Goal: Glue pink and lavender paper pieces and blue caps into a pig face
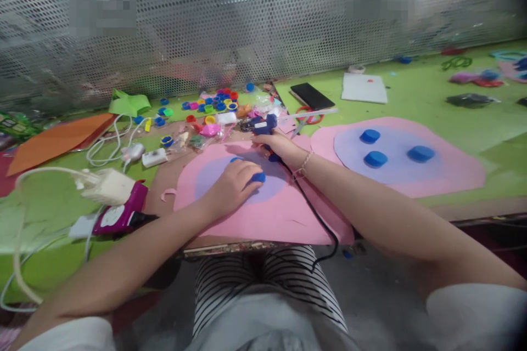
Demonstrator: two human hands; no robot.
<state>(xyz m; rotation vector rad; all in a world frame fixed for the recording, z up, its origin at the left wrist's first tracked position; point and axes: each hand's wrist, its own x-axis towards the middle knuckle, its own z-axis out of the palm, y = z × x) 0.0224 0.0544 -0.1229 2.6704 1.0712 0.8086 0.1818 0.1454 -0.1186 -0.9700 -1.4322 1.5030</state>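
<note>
My right hand (278, 143) is wrapped round a dark blue hot glue gun (263, 125). A long clear glue stick (308, 114) juts out of it to the right, and its black cord (315, 208) trails over the table edge. On a pink paper sheet (284, 225) with a lilac paper oval (209, 173), my left hand (235, 184) curls its fingers over a blue bottle cap (258, 177). Another blue cap (236, 159) peeks out behind those fingers, and a third (274, 158) shows below the glue gun, partly hidden.
To the right lies a similar pink sheet (465, 170) bearing three blue caps (375, 159). Coloured caps (221, 105) lie scattered at the back. A phone (312, 96), red-handled scissors (309, 115) and white pad (364, 88) lie beyond. Chargers and a purple power strip (119, 214) sit left.
</note>
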